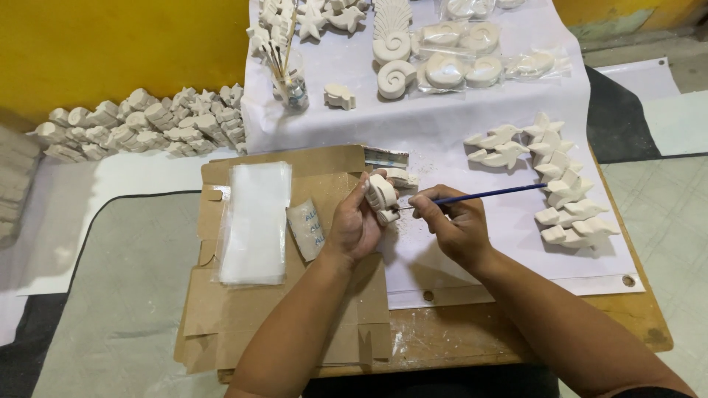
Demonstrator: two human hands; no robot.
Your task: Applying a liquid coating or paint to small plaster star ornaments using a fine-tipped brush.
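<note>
My left hand (pixel 355 225) grips a small white plaster figure (pixel 381 193) and holds it up over the cardboard. My right hand (pixel 453 225) pinches a thin blue-handled tool (pixel 483 194) like a brush; its tip touches the lower edge of the figure. The handle points up and to the right. Both hands are close together at the middle of the table.
A flattened cardboard sheet (pixel 339 166) carries a stack of clear plastic bags (pixel 255 221) and a small bag (pixel 306 230). White plaster dolphins and stars (pixel 564 193) lie at the right. Shells (pixel 396 77), bagged pieces and a jar of sticks (pixel 292 82) are behind. More casts (pixel 147 125) pile at left.
</note>
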